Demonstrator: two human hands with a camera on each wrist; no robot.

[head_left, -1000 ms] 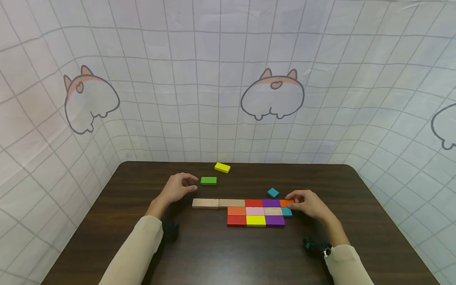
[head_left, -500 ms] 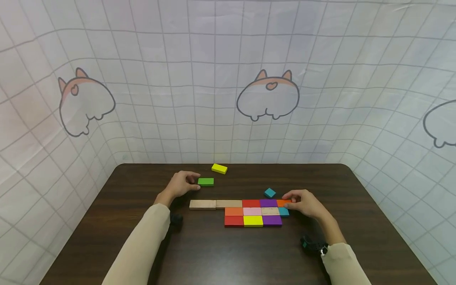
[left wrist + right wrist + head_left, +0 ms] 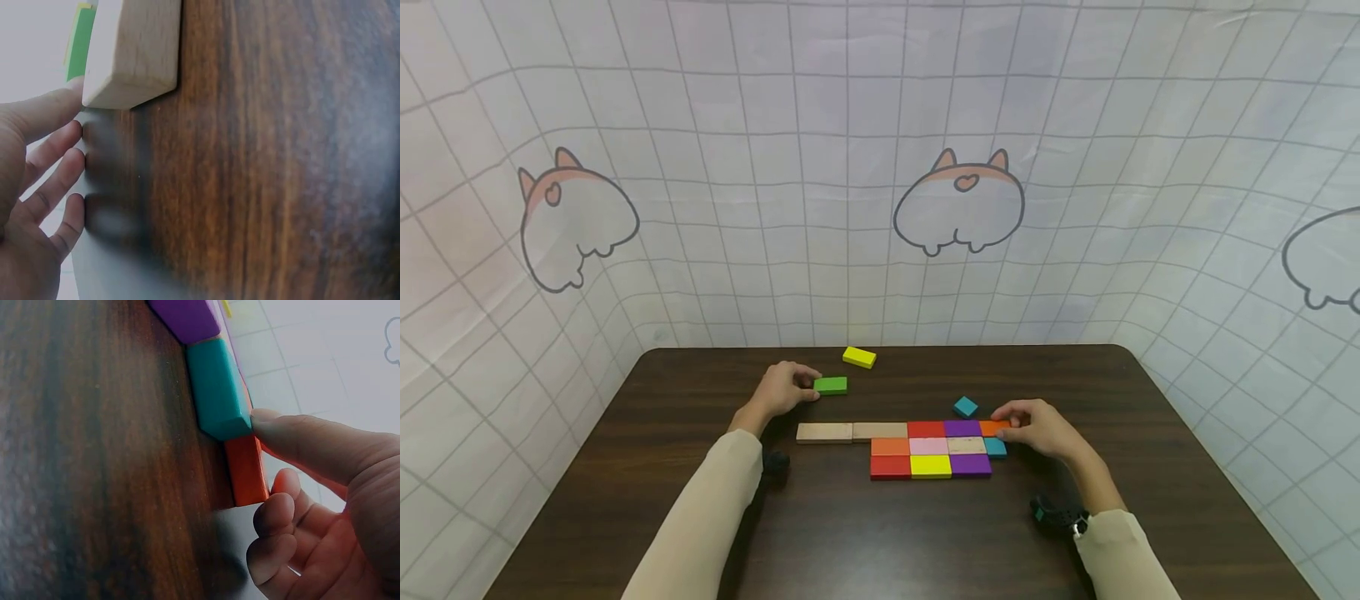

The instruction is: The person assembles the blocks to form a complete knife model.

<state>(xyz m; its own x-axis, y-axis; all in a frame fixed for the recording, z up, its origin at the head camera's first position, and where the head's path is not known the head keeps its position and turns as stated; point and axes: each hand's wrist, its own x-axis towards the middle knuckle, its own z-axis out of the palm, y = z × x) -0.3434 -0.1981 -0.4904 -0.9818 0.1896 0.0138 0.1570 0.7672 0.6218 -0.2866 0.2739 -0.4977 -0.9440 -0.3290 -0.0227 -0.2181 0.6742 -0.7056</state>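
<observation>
My left hand [image 3: 778, 388] is at the left end of a green block [image 3: 831, 386], its thumb and index finger on either side of that end. In the left wrist view the thumb overlaps the green block [image 3: 80, 44] behind a plain wooden block [image 3: 134, 47]; the other fingers are spread. My right hand [image 3: 1041, 426] pinches the right end of an orange block [image 3: 992, 428], last in the top row of a flat pattern of coloured blocks. Seen from the right wrist, the thumb lies along the orange block [image 3: 247, 472] beside a teal block [image 3: 215, 387].
Two plain wooden blocks [image 3: 824, 432] extend the top row leftward. Below it, rows hold orange, pink, plain, teal, red, yellow and purple blocks. A loose yellow block [image 3: 860, 357] lies near the far edge; a loose teal block [image 3: 966, 407] sits behind the pattern. A patterned curtain [image 3: 760, 208] surrounds the table.
My left hand has moved right and reached the green block, its fingers closing in on the block's end. The right hand stays at the orange block. The view has shifted slightly.
</observation>
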